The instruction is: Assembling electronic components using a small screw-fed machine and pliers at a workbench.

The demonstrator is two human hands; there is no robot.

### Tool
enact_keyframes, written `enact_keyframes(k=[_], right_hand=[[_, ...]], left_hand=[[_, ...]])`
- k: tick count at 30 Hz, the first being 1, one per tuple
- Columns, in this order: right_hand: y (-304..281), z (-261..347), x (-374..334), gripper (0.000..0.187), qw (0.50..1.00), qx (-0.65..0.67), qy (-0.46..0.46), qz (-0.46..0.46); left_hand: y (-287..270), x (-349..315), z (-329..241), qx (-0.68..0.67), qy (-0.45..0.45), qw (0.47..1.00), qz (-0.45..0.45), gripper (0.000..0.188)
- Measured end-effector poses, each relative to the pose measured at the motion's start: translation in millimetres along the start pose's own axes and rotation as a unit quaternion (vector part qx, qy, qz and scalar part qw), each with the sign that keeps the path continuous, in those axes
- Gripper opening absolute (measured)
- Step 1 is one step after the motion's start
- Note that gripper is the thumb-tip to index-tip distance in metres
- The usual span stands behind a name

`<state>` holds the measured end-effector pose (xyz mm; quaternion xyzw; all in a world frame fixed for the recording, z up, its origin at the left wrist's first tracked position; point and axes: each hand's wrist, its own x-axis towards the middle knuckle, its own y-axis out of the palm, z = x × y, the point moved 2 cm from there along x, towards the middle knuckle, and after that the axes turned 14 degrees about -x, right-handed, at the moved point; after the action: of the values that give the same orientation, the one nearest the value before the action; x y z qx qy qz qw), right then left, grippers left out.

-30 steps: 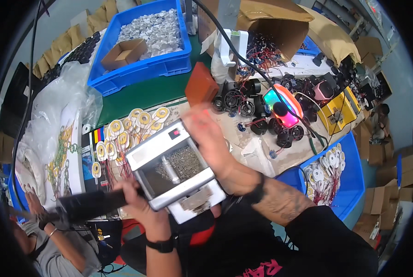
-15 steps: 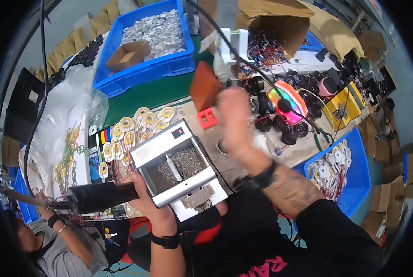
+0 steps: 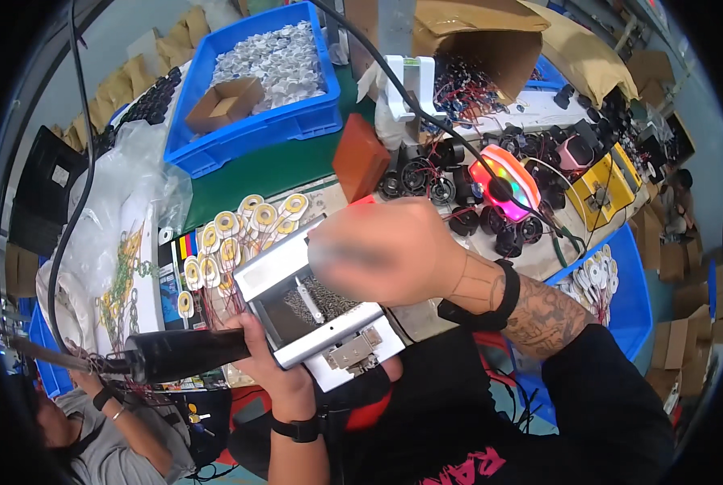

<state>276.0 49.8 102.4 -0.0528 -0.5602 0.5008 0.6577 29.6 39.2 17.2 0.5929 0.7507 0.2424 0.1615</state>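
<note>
My left hand (image 3: 277,372) is closed on the lower left corner of a silver screw feeder (image 3: 341,331), thumb up along its side. Small metal screws (image 3: 301,305) fill the feeder's tray around a pale rail, and a metal mechanism sits at its front. A black cylindrical handle (image 3: 188,354) with a brownish rod ends beside my left thumb; whether the hand also touches it is unclear. My right hand (image 3: 402,250) is above the feeder's upper right side, covering part of the tray. Its fingers are blurred, and a dark patch among them cannot be made out.
Round white-and-yellow wired parts (image 3: 244,226) lie left of the feeder. Behind are a blue bin (image 3: 256,133) of pale parts and a brown-red block (image 3: 360,158). Black round parts and a lit colourful device (image 3: 503,184) lie right. A person in grey (image 3: 127,428) sits lower left.
My right hand has come left and nearer, from the table beyond the feeder to above the screw tray. My left hand stays at the feeder's corner; the whole view has shifted slightly.
</note>
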Motion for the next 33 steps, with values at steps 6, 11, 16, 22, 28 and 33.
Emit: enact_keyframes(k=[6, 11, 16, 22, 28, 33], right_hand=[[-1, 4, 10, 0.03, 0.99, -0.074, -0.054, 0.111], [-2, 5, 6, 0.034, 0.992, -0.008, 0.036, 0.117], [-10, 11, -11, 0.038, 0.989, -0.056, 0.089, 0.106], [-13, 10, -2, 0.034, 0.982, -0.16, -0.029, 0.096], [-13, 16, -1, 0.039, 0.978, -0.173, -0.035, 0.109], [-7, 12, -29, 0.051, 0.975, -0.018, 0.18, 0.129]], left_hand=[[-6, 0, -4, 0.036, 0.028, 0.999, 0.011, 0.026], [-11, -5, -24, 0.104, 0.021, 0.994, 0.031, 0.024], [-29, -15, -25, 0.136, 0.018, 0.989, 0.064, 0.028], [-39, -23, -22, 0.104, -0.007, 0.99, 0.092, 0.032], [-42, -30, -19, 0.104, -0.007, 0.991, 0.086, 0.038], [-36, -37, -22, 0.045, -0.045, 0.995, 0.083, 0.052]])
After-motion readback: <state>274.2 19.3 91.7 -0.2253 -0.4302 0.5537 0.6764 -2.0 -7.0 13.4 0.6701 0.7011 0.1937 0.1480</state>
